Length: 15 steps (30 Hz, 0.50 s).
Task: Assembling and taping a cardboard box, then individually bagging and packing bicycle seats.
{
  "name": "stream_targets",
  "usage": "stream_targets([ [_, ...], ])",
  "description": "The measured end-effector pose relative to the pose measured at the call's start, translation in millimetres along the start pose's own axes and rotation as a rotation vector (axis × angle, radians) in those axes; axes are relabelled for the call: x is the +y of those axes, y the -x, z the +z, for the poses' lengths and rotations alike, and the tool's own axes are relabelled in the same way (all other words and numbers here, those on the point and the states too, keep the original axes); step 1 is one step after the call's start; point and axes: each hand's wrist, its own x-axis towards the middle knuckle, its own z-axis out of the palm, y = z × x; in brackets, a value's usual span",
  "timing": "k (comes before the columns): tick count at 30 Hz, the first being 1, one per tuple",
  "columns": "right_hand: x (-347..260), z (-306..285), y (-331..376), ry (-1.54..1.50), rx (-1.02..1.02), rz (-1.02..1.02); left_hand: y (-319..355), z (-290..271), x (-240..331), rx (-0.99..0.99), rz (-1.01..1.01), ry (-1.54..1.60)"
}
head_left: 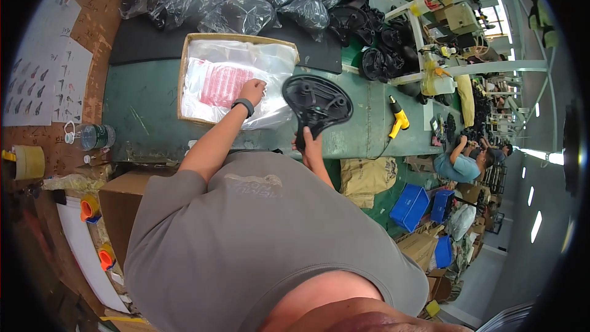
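Note:
A black bicycle saddle [317,103] is turned with its underside up and its wide end away from me. My right hand [311,145] is closed round its narrow nose, just over the table's near edge. To its left stands an open cardboard box [183,80] lined with clear film. Inside lies a stack of clear plastic bags [221,85] with red print. My left hand [252,91], with a dark band on its wrist, is over the right part of the stack. Its fingers are curled together on the plastic bag; the fingertips are partly hidden.
Saddles wrapped in clear plastic [246,12] are heaped along the far side, with bare black saddles [353,21] to their right. A yellow heat gun [398,118] lies on the green table [144,95]. A large clear bottle [97,137] is at left. Another person [460,165] works farther right.

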Motion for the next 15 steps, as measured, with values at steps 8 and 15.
stream_targets([
  [8, 23, 53, -33, 0.541, -0.046, -0.278, 20, -44, 31, 0.187, 0.133, 0.053],
  [15, -14, 74, -25, 0.554, -0.133, -0.328, 32, -95, 82, 0.203, 0.065, 0.111],
])
